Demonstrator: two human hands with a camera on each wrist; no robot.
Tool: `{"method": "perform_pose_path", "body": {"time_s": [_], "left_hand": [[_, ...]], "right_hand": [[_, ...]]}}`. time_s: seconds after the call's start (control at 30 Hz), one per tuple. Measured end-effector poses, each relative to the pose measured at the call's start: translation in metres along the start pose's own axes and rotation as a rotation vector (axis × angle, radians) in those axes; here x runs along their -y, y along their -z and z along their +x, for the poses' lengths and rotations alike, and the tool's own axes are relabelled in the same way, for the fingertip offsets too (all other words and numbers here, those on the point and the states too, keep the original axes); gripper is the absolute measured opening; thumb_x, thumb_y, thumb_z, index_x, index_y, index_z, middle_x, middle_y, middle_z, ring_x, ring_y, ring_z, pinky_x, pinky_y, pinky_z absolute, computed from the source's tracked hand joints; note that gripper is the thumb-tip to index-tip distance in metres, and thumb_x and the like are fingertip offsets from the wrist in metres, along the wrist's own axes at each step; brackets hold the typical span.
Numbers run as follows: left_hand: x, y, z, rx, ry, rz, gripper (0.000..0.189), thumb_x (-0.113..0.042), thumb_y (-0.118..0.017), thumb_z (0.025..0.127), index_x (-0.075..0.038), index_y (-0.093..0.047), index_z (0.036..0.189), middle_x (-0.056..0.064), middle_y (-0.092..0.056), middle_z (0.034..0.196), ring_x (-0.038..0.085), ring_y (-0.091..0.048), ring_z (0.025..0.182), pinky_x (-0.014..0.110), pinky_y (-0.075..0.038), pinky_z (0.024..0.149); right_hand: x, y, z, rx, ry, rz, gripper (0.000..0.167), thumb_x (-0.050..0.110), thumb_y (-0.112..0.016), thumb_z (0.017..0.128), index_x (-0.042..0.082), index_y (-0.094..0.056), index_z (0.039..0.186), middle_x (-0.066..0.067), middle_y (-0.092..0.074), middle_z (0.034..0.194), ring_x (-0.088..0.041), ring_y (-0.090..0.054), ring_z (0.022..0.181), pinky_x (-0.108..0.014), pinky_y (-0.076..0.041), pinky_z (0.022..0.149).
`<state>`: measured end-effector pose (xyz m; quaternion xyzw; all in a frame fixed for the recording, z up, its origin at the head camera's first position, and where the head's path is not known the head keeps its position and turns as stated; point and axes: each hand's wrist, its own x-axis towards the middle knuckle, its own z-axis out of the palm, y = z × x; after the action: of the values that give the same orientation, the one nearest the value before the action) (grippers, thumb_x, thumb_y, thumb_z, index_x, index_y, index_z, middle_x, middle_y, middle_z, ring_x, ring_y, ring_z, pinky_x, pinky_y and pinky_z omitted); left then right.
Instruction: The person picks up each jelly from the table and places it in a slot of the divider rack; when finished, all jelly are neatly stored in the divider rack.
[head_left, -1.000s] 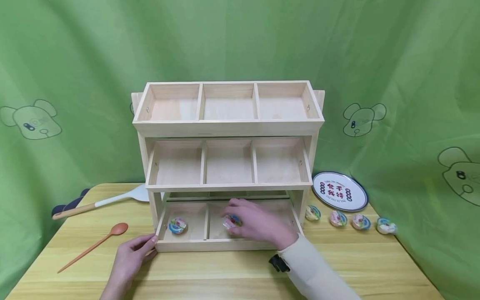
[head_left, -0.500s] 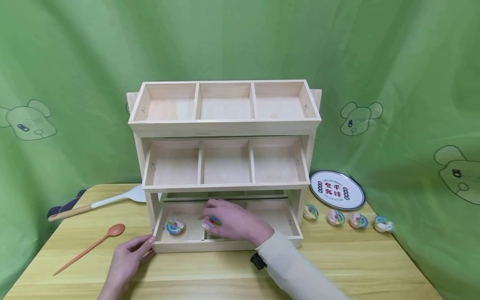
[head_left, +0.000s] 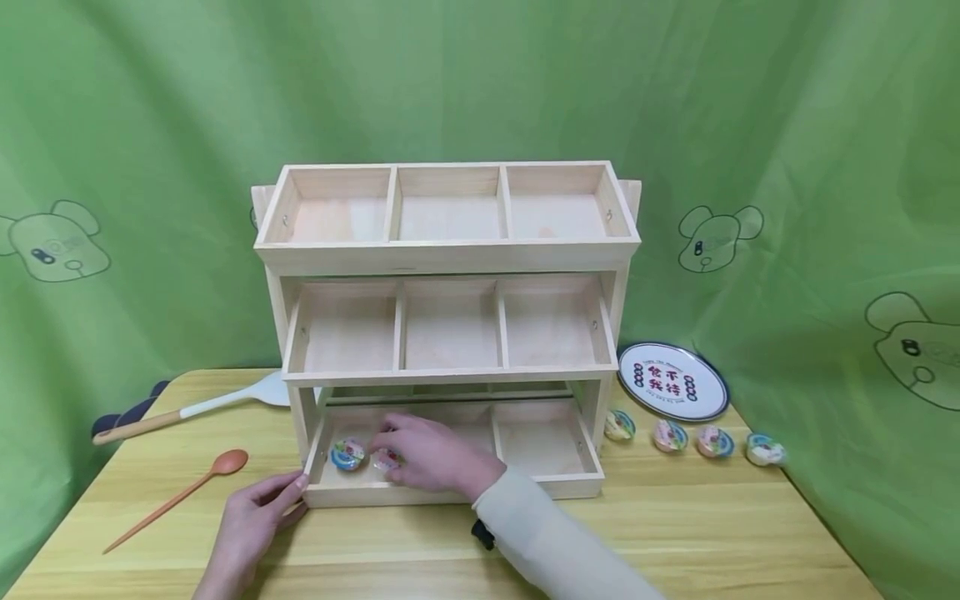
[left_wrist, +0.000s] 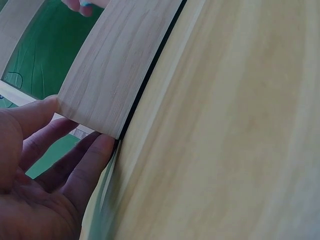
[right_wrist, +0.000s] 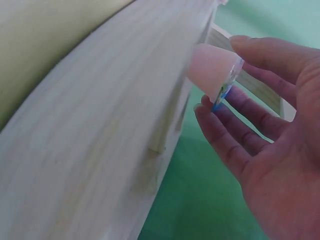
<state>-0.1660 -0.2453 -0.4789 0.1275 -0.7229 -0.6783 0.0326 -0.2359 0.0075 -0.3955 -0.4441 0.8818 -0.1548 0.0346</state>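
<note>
My right hand (head_left: 431, 457) pinches a pink jelly cup (right_wrist: 212, 72) with a printed lid between thumb and fingers. It is over the left compartment of the wooden rack's bottom tray (head_left: 450, 495), just right of another jelly cup (head_left: 348, 455) lying there. Whether the pinched cup touches the tray floor I cannot tell. My left hand (head_left: 253, 515) grips the tray's front left corner. In the left wrist view, the thumb is at the front board's upper edge and a fingertip at its lower edge.
The rack's middle tray (head_left: 450, 373) and top tray (head_left: 450, 257) rise above. Several jelly cups (head_left: 670, 435) line the table's right, before a white plate (head_left: 673, 404). An orange spoon (head_left: 228, 462) and a white spatula (head_left: 217, 402) lie left.
My right hand has carried the jelly cup leftward, from the middle compartment to the left one, near the other cup. The left hand stays at the tray's corner.
</note>
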Motion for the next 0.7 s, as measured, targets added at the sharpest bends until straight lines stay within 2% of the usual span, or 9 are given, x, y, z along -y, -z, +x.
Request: {"method": "perform_pose_path", "body": {"time_s": [0.23,0.47,0.7], "left_hand": [[-0.001,0.000,0.001,-0.004,0.010,0.003,0.038,-0.008,-0.066,0.096,0.015,-0.058,0.124,0.023,-0.060,0.124,0.011,-0.065,0.095,0.030,-0.058,0.086],[-0.001,0.000,0.000,-0.003,0.010,0.009,0.039,-0.009,-0.066,0.096,0.015,-0.057,0.125,0.026,-0.058,0.126,0.010,-0.064,0.094,0.029,-0.058,0.086],[-0.001,-0.001,0.001,-0.008,0.015,0.002,0.040,-0.011,-0.067,0.095,0.015,-0.058,0.124,0.024,-0.060,0.123,0.010,-0.065,0.093,0.030,-0.058,0.086]], "right_hand": [[0.000,-0.012,0.011,0.014,-0.001,-0.036,0.037,0.021,-0.072,0.090,0.021,-0.066,0.127,0.000,-0.058,0.125,-0.013,-0.057,0.107,-0.026,-0.050,0.098],[0.002,-0.016,0.020,0.039,-0.025,-0.052,0.034,0.021,-0.070,0.092,0.021,-0.067,0.126,-0.004,-0.057,0.136,-0.021,-0.046,0.131,-0.037,-0.039,0.112],[0.001,-0.020,0.025,0.072,-0.060,-0.081,0.031,0.020,-0.068,0.093,0.022,-0.068,0.124,0.000,-0.059,0.134,-0.021,-0.043,0.133,-0.042,-0.037,0.113]]}}
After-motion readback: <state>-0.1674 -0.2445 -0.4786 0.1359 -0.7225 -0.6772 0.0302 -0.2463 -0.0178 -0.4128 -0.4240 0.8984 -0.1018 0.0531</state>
